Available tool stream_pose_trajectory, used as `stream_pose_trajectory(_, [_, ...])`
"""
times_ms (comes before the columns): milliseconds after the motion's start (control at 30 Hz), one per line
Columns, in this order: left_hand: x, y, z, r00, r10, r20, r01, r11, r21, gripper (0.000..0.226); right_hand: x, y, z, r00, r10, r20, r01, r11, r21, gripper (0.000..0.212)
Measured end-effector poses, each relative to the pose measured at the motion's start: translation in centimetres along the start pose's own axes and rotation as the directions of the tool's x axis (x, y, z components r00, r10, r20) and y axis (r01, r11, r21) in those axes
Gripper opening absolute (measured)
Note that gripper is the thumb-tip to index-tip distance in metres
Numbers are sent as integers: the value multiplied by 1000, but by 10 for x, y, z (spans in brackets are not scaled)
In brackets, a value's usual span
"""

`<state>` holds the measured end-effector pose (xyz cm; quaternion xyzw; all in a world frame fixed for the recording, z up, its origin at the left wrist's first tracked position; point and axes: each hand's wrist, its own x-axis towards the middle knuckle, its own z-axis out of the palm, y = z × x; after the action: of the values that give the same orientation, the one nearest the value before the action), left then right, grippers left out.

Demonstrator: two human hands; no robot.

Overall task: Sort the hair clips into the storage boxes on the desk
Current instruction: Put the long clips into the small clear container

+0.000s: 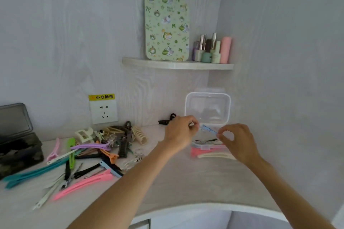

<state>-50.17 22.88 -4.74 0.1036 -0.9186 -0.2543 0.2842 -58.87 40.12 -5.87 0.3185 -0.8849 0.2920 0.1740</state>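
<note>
Both hands meet over the clear storage box (208,146) at the back right of the bench (176,182). Your right hand (240,143) pinches one end of a small blue hair clip (209,129) between thumb and fingertips, and your left hand (181,132) has its fingers curled in at the other end. Whether the left hand actually grips the clip or holds something pale of its own, you cannot tell from the head view. The clip hangs slightly tilted just above the box's open tray, with the clear lid (207,108) standing up behind it against the wall, so a short drop would land it inside. A few slim clips already lie in that tray, and a pink clip (195,152) and a cream clip (216,155) show at its front, though whether they sit inside or just before it is unclear.

Most of the work looks undone: the mixed pile of clips (89,152) sprawls across the left of the bench, claws and long duckbills tangled together. A dark storage box (18,147) sits open at the far left, probably meant for another kind. Above, a corner shelf (176,64) carries a patterned board and small bottles.
</note>
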Motion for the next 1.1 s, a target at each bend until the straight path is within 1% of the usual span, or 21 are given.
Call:
stream_pose_trajectory(67, [6,3,19,998,32,52,-33,999,24,23,0,15,2,999,18,-40,-19,1000,-6,9])
stream_pose_trajectory(100, [7,2,27,993,33,109,-39,998,48,29,0,23,5,999,23,-39,-24,1000,-19,13])
stream_pose_trajectory(167, [7,-4,38,970,7,241,-28,996,85,43,0,35,13,999,37,10,-36,999,-17,23])
stream_pose_trajectory(200, [6,-8,40,964,-6,267,-20,995,95,47,0,38,18,998,49,46,-49,999,-2,27])
stream_pose_trajectory(267, [3,-20,37,979,16,202,-44,990,133,47,-1,38,27,996,37,75,-39,999,22,31])
stream_pose_trajectory(333, [-2,-34,26,990,96,100,-116,968,221,41,1,31,36,997,26,75,-30,999,44,36])
stream_pose_trajectory(367, [-5,-41,18,988,131,86,-149,953,264,39,3,25,40,995,46,88,-51,997,50,39])
stream_pose_trajectory(467, [-18,-62,-15,981,149,120,-182,926,330,33,11,6,48,990,105,99,-107,994,19,43])
stream_pose_trajectory(533, [-29,-77,-42,984,92,151,-136,941,311,32,14,-8,50,994,102,34,-97,987,-126,44])
stream_pose_trajectory(567, [-37,-84,-58,983,45,180,-94,958,272,30,13,-18,49,998,60,-14,-62,977,-206,43])
stream_pose_trajectory(600, [-46,-90,-74,974,-5,225,-45,975,218,26,9,-30,47,998,-7,-55,-6,973,-229,42])
stream_pose_trajectory(633, [-56,-96,-90,960,-46,277,-3,985,175,20,4,-45,46,994,-86,-72,72,980,-183,38])
stream_pose_trajectory(667, [-66,-101,-104,946,-71,316,20,987,160,13,-5,-61,46,984,-169,-49,165,983,-79,31])
stream_pose_trajectory(733, [-90,-114,-128,926,-101,363,33,982,187,10,-29,-93,53,932,-342,124,313,928,204,18])
stream_pose_trajectory(767, [-102,-121,-136,919,-113,378,38,979,200,14,-41,-106,57,873,-423,244,344,887,308,19])
stream_pose_trajectory(833, [-127,-133,-148,917,-117,381,38,977,209,18,-61,-125,69,732,-524,435,345,837,425,39])
stream_pose_trajectory(867, [-138,-138,-151,922,-101,374,27,980,198,22,-66,-129,75,688,-544,481,359,831,426,49])
stream_pose_trajectory(900, [-147,-141,-153,926,-84,367,19,984,178,31,-69,-129,81,676,-550,491,388,831,398,52])
stream_pose_trajectory(967, [-160,-147,-153,936,-85,342,45,992,121,49,-70,-125,87,718,-536,445,441,844,305,45])
stream_pose_trajectory(1033, [-164,-153,-146,955,-98,280,70,992,107,47,-67,-120,90,758,-514,402,462,858,225,32])
stream_pose_trajectory(1100, [-162,-157,-135,979,-90,180,58,982,178,38,-60,-119,95,777,-501,382,454,866,212,27])
